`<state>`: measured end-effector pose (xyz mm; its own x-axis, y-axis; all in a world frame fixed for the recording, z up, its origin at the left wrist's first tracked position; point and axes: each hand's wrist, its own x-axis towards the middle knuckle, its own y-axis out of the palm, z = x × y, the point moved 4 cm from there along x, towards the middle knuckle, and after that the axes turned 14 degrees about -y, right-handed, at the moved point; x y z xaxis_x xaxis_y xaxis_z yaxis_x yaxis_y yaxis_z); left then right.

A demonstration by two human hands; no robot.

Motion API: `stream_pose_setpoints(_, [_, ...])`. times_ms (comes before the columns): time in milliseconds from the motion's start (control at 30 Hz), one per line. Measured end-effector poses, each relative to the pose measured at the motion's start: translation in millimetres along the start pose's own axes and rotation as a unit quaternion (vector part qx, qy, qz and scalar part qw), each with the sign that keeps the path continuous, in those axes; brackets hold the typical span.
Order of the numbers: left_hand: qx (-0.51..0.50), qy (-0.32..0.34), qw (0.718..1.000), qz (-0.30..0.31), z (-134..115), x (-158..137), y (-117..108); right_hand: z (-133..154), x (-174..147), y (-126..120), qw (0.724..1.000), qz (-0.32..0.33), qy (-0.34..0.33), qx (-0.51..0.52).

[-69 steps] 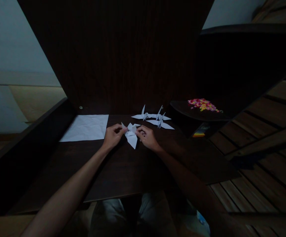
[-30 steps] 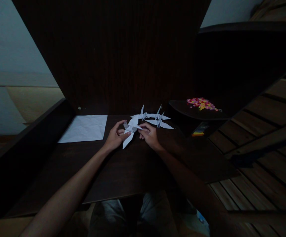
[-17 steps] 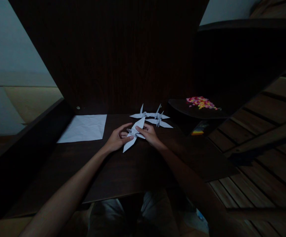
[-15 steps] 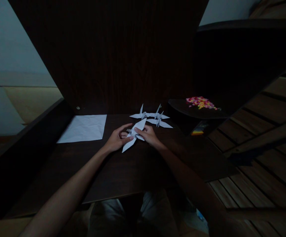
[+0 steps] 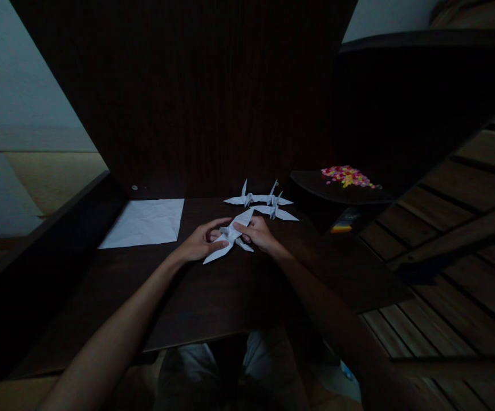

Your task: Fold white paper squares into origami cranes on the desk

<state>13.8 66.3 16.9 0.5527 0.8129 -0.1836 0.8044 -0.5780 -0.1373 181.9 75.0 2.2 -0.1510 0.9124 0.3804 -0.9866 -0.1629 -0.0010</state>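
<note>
Between my two hands is a white origami crane [image 5: 231, 234], its wings spread along a diagonal. My left hand [image 5: 202, 241] pinches the near-left wing, thumb on top and the other fingers partly hidden behind the paper. With its thumb pressed near the crane's middle, my right hand [image 5: 256, 233] grips the far-right wing. A pointed paper tip sticks out below the right thumb. Just beyond my hands, more white paper cranes [image 5: 274, 212] stand close together on the dark desk [image 5: 213, 302].
Left of my hands lies a creased white paper sheet [image 5: 147, 222]. A small raised shelf [image 5: 311, 185] on the right bears a heap of pink, red and yellow bits [image 5: 348, 176]. Dark panels rise at the back and left. Wooden slats [image 5: 457, 228] stand far right.
The crane in my hands has opened flatter, its near wing swinging left and a pointed tip showing more at lower right. Both hands stay nearly in place.
</note>
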Motion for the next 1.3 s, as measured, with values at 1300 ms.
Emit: stream_pose_setpoints(1300, [-0.007,0.025,0.999,-0.018,7,4,1,-10,1,-8,0.993,-0.086,0.073,-0.032])
